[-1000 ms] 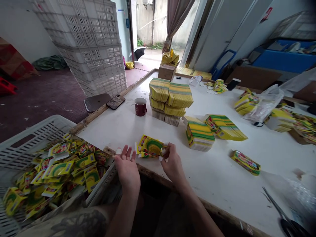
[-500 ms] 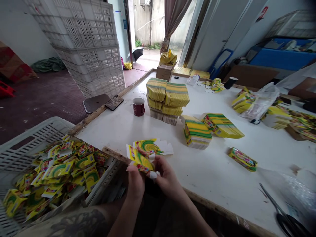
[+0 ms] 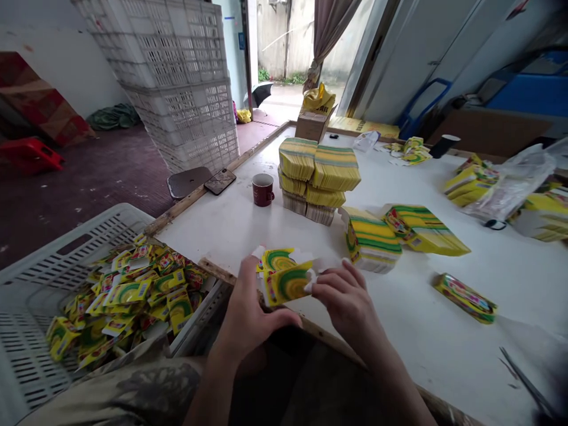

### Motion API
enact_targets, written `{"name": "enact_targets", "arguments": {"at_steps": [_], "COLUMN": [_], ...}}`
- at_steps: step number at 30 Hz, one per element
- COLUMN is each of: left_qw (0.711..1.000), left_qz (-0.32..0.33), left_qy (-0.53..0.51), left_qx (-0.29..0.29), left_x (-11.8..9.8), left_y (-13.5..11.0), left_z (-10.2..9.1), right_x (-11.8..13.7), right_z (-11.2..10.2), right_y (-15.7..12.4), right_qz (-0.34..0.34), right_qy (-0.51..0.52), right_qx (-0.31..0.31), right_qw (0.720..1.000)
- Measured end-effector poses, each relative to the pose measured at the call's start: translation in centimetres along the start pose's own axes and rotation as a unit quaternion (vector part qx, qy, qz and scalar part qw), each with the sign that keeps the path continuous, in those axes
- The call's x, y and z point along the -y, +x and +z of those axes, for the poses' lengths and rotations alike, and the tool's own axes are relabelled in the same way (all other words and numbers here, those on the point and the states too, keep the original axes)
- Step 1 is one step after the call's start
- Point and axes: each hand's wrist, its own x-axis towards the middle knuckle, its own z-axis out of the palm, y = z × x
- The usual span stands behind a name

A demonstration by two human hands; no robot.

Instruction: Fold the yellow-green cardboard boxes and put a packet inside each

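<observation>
Holding a yellow carton (image 3: 289, 285), its print blurred.

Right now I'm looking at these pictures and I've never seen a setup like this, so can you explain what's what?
There's no machine here: these are a person's two bare hands. Every picture comes from one camera on that person's head, looking forward and down. The right hand pinches one end of a yellow-green carton. The left hand is spread at the other end; whether it touches is hard to tell. Another carton lies just behind. On the white table stand a dark red mug and bundled cartons, with a phone at the edge. To the left, a plastic basket holds many loose cartons.
</observation>
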Motion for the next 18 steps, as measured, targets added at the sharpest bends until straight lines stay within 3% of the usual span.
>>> {"name": "enact_targets", "arguments": {"at_steps": [2,3,5,6,8,11,12,13,14,18], "left_qw": [0.991,0.985,0.979,0.980,0.982,0.981,0.980,0.979,0.978,0.975], "left_qz": [-0.037,-0.052,-0.067,-0.060,-0.017,0.058,0.070,0.076,0.080,0.070], "left_qy": [0.065,0.076,0.095,0.108,0.133,0.127,0.127,0.129,0.136,0.155], "left_qx": [0.111,0.145,0.168,0.156,0.133,0.136,0.136,0.136,0.134,0.141], "left_x": [-0.1,0.0,0.4,0.6,1.0,1.1,1.1,1.1,1.0,1.1], "left_y": [-0.1,-0.1,-0.3,-0.4,-0.7,-1.0,-1.1,-1.1,-1.1,-0.8], "left_z": [0.2,0.6,1.6,2.1,3.0,3.8,3.9,3.9,3.9,3.6], "right_x": [0.7,1.1,1.7,1.8,2.1,2.2,2.2,2.2,2.1,2.1], "right_z": [0.3,0.6,1.2,1.6,2.4,3.4,3.7,3.9,4.1,3.7], "right_y": [-0.1,-0.1,-0.2,-0.3,-0.2,0.0,0.0,0.1,0.2,0.2], "right_qz": [-0.046,-0.038,0.052,0.120,0.252,0.363,0.374,0.374,0.367,0.294], "right_qy": [0.010,0.025,0.081,0.135,0.296,0.532,0.568,0.581,0.578,0.495], "right_qx": [0.032,0.010,-0.086,-0.131,-0.147,-0.036,-0.013,-0.007,-0.013,-0.029], "right_qw": [0.998,0.999,0.992,0.975,0.909,0.765,0.733,0.723,0.729,0.817]}}
